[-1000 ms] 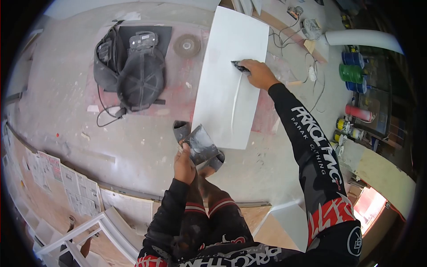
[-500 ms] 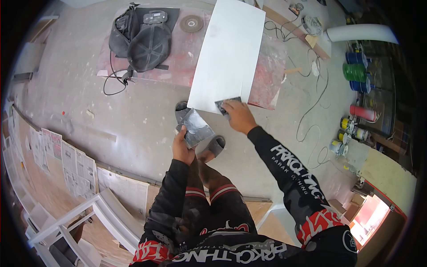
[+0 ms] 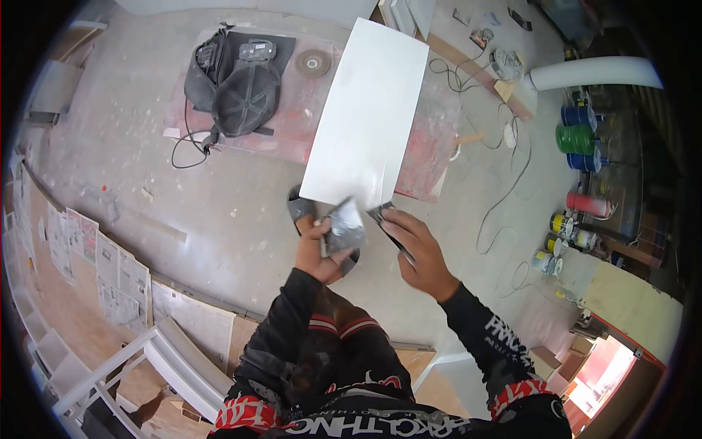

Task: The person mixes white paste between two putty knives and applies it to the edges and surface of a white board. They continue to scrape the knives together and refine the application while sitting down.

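Note:
My left hand point(image 3: 314, 252) is closed around the edge of a flat grey plate point(image 3: 346, 227) with pale smears, like a putty board, tilted in front of my legs. To its right, my right hand point(image 3: 426, 254) grips a thin dark putty spreader point(image 3: 380, 212), seen nearly edge-on. The spreader is close to the plate, with a small gap between them. Just beyond both hands lies a long white panel point(image 3: 365, 110), its near end beside the plate and the spreader. A faint streak marks the panel near that end.
Under the panel is a red-stained work surface point(image 3: 431, 150). It also bears a dark cap point(image 3: 245, 102), a bag point(image 3: 201, 77) and a round disc point(image 3: 313, 63). Cables point(image 3: 504, 194) trail over the floor at right, near paint cans point(image 3: 578, 139). A white frame point(image 3: 110, 369) stands lower left.
My right hand has drawn the spreader off the panel's near end, back toward me, and turned it edge-on. My left hand has shifted slightly right, tilting the plate.

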The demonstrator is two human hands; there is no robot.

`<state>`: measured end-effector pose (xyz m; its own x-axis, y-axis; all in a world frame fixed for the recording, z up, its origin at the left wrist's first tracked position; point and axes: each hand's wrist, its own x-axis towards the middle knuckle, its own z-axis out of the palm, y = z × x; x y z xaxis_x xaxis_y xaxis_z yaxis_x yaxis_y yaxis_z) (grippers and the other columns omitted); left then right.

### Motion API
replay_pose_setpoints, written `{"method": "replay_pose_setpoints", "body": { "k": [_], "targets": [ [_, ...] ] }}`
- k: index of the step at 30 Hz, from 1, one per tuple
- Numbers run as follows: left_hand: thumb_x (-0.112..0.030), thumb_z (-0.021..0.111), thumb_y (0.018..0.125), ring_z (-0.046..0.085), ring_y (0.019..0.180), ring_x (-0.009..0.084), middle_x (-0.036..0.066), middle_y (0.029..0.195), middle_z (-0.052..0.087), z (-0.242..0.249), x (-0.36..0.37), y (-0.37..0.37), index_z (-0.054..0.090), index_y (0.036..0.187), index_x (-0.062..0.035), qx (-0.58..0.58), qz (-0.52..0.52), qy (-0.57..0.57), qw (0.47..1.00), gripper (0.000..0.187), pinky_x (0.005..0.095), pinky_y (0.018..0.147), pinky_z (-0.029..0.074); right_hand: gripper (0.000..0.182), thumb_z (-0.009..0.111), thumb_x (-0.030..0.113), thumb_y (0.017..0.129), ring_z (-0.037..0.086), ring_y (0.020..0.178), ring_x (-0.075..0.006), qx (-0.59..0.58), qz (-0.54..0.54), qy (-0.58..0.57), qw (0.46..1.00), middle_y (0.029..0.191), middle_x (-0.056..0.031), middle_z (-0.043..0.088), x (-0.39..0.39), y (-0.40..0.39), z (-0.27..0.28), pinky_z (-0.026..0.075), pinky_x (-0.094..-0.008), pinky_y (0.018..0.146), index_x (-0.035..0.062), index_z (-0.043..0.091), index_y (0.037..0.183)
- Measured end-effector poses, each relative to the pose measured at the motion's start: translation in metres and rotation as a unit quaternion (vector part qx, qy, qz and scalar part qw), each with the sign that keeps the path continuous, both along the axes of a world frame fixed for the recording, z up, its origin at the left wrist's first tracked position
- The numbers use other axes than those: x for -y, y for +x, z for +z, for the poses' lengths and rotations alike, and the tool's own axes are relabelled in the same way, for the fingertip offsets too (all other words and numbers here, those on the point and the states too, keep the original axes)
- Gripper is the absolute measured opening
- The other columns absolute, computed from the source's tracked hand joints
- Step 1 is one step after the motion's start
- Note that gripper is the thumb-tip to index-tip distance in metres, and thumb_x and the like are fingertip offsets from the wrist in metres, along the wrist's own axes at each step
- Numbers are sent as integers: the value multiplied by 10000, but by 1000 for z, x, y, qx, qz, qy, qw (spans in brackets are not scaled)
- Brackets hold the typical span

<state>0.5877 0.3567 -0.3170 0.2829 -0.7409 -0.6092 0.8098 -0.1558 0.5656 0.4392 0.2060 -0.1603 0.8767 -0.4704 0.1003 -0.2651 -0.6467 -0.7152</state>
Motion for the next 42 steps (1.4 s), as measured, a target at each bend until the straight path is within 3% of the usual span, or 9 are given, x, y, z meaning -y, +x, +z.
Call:
{"method": "replay_pose_setpoints", "body": {
  "k": [4, 6, 10, 12, 15, 22, 30, 34, 42],
  "targets": [
    [-171, 587, 926, 613, 1047, 227, 46, 1126, 602, 97, 80, 19, 534, 1232, -126, -283, -1, -18, 959, 313, 466, 790, 556, 552, 630, -124, 731, 498, 1237, -410, 182, 18, 57, 982, 1307, -164, 529, 16, 14, 13, 402, -500, 1052, 99, 577, 1234],
    [-175, 566, 936, 631, 1029, 238, 64, 1124, 617, 107, 118, 39, 536, 1228, -112, -314, 21, -38, 948, 300, 490, 794, 555, 560, 667, -88, 740, 472, 1254, -429, 135, 32, 23, 990, 1339, -167, 492, 37, 17, 2, 385, -531, 1061, 128, 573, 1248],
    [-147, 549, 945, 649, 1011, 252, 99, 1100, 640, 95, 164, 111, 538, 1208, -38, -293, -54, -74, 952, 284, 439, 854, 546, 605, 629, -105, 709, 442, 1279, -394, -16, -8, -14, 1000, 1341, -159, 473, 109, 29, -28, 372, -488, 1082, 110, 563, 1271],
    [-159, 581, 941, 647, 979, 219, 79, 1079, 636, 96, 186, 143, 540, 1210, -29, -197, -48, -120, 972, 302, 401, 855, 538, 600, 583, -97, 721, 462, 1263, -366, -141, 75, -94, 983, 1303, -154, 520, 165, 35, -63, 369, -458, 1079, 98, 561, 1288],
    [-172, 614, 933, 632, 950, 180, 55, 1052, 624, 67, 204, 174, 543, 1213, -28, -97, -89, -109, 985, 323, 362, 852, 523, 571, 517, -96, 736, 498, 1219, -332, -214, -2, -157, 964, 1272, -153, 572, 276, 59, -117, 386, -407, 1042, 66, 581, 1280],
    [-199, 604, 930, 643, 999, 184, 74, 1079, 653, 24, 195, 146, 582, 1165, 0, -186, -62, 8, 981, 309, 349, 892, 509, 411, 495, 78, 836, 610, 1092, -359, -363, -43, -239, 900, 1172, -179, 648, 505, 230, -159, 483, -469, 925, 59, 603, 1232],
    [-232, 598, 946, 627, 1049, 208, 86, 1136, 645, 2, 173, 150, 553, 1227, 6, -226, -45, 33, 973, 371, 356, 930, 490, 286, 508, 115, 850, 652, 1031, -362, -575, 65, -281, 766, 1098, -209, 673, 556, 227, -176, 517, -478, 864, 17, 701, 1037],
    [-242, 583, 951, 631, 1047, 232, 102, 1147, 645, -4, 178, 168, 550, 1240, 4, -221, 1, 43, 974, 381, 374, 943, 485, 403, 519, 119, 788, 625, 1023, -426, -351, -181, -182, 901, 1080, -259, 653, 530, 180, -191, 499, -488, 890, 15, 635, 1159],
    [-265, 532, 971, 635, 1043, 226, 106, 1135, 645, 2, 194, 170, 545, 1235, 9, -191, 25, 40, 980, 381, 371, 925, 492, 459, 498, 97, 824, 548, 1168, -375, -286, -336, -118, 889, 1277, -199, 567, 464, 200, -227, 444, -439, 994, 59, 557, 1277]
  ]
}}
